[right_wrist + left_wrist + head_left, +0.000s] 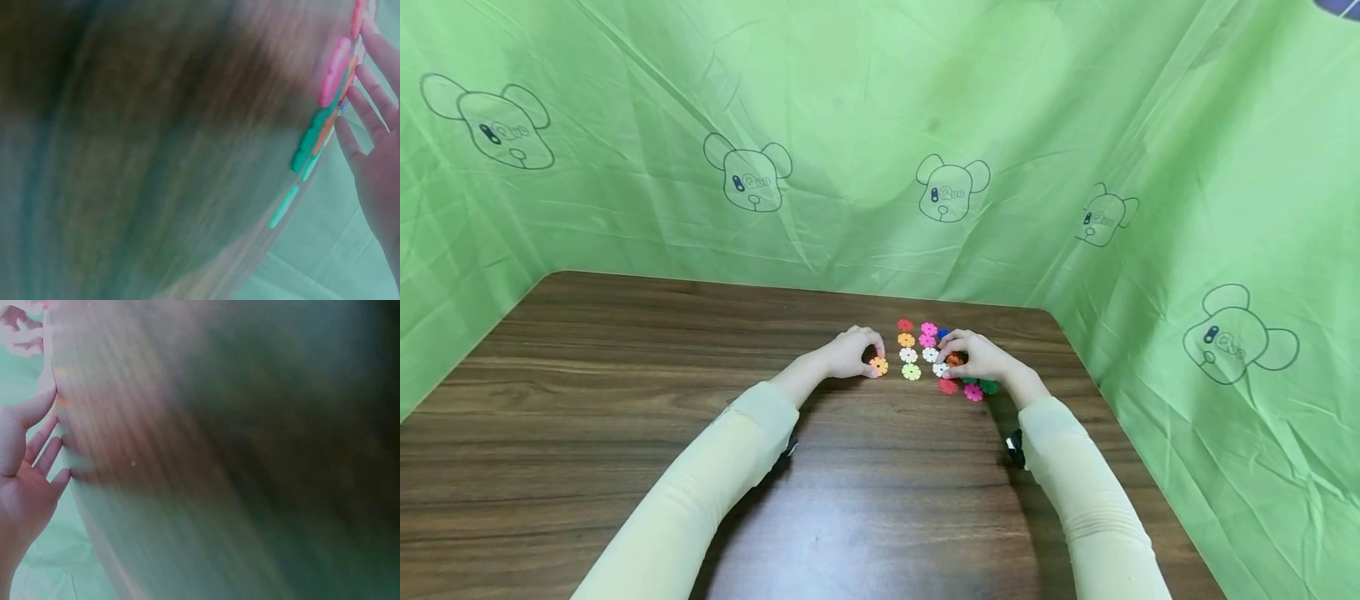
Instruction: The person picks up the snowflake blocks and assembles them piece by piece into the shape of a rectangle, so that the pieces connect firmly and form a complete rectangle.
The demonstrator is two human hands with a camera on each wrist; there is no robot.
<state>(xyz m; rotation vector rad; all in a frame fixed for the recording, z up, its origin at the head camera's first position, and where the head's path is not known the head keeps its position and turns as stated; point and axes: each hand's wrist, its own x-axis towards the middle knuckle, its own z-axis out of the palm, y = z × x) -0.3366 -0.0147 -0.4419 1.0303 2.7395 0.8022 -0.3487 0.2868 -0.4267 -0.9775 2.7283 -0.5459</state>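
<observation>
Fingertips [878,340] of the left hand [852,353] pinch an orange flower piece [880,367]; right hand [981,357] pinches a white one [939,369].

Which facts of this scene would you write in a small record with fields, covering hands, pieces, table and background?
Left hand: pinches an orange piece, flower-shaped
Right hand: pinches a white piece
Left column, far to near: red piece, second orange piece, second white piece, yellow-green piece
Next column, far to near: two pink pieces, third white piece
Around right hand: blue piece, orange-red piece, lower red piece, lower pink piece, green pieces; some partly hidden
Surface: brown wood-grain table
Background: green cloth with animal-head outlines
</observation>
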